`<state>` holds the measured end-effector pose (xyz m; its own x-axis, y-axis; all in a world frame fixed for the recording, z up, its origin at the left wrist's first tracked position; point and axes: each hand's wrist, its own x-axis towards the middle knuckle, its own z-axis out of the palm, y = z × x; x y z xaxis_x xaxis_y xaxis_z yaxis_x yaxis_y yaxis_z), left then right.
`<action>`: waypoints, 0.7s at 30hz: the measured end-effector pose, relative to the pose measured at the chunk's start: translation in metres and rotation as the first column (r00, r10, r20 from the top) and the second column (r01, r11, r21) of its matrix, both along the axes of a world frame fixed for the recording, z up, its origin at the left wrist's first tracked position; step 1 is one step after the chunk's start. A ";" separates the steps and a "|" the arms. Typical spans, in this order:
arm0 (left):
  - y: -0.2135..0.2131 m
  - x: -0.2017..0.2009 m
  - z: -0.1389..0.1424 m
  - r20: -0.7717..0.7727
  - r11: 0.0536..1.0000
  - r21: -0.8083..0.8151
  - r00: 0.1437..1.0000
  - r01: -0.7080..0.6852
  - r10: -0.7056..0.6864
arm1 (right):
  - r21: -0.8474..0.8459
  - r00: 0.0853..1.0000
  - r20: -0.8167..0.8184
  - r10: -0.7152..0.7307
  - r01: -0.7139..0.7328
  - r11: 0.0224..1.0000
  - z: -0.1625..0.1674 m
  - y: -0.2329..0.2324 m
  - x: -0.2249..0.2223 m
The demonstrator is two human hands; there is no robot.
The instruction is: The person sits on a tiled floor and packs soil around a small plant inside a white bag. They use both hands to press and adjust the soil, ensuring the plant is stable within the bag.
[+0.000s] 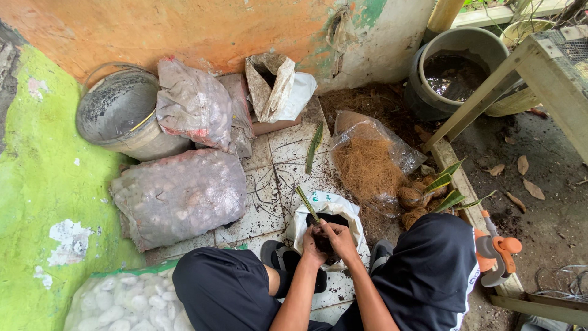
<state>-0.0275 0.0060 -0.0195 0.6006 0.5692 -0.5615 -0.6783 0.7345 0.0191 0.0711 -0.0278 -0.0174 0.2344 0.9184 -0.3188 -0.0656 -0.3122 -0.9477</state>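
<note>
Looking down from the head camera, I see both hands meeting over the open mouth of a white bag (343, 211) of dark soil, which stands on the tiled floor (269, 190) between the knees. My left hand (313, 250) is curled shut around the base of a green leaf cutting (306, 204) — the blade slants up and to the left above the bag. My right hand (340, 240) is cupped just beside it, fingers bent and touching the same base; I cannot tell how firmly it grips. To the right lies a clear bag of coconut fibre (367, 162), with small fibre balls bearing green leaves (429, 193) near it. A loose leaf (314, 147) lies farther up — well apart from the hands. Orange pruning shears (497, 251) rest beside the right knee.
</note>
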 end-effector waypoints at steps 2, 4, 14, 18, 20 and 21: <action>0.000 0.000 0.001 0.040 0.999 0.044 0.999 -0.014 0.013 | -0.039 0.998 0.055 -0.040 0.042 0.998 0.002 0.000 0.000; 0.000 0.001 0.002 -0.042 1.000 0.010 0.999 -0.003 0.004 | -0.035 0.992 0.097 -0.076 0.079 0.996 0.004 0.000 0.000; -0.002 0.000 0.004 -0.077 1.000 -0.024 0.997 0.013 -0.015 | 0.073 0.943 0.261 -0.205 0.193 0.978 0.002 -0.001 -0.004; -0.002 0.001 0.000 -0.137 0.997 0.039 0.988 0.071 -0.065 | 0.248 0.854 0.464 -0.238 0.133 0.960 0.001 -0.002 -0.008; -0.004 0.003 0.000 -0.305 0.995 -0.007 0.947 0.101 -0.099 | 0.202 0.826 0.523 -0.210 0.119 0.972 0.002 -0.003 -0.015; -0.004 0.003 -0.001 -0.326 0.995 -0.015 0.940 0.098 -0.097 | 0.180 0.810 0.552 -0.196 0.114 0.977 0.002 -0.004 -0.020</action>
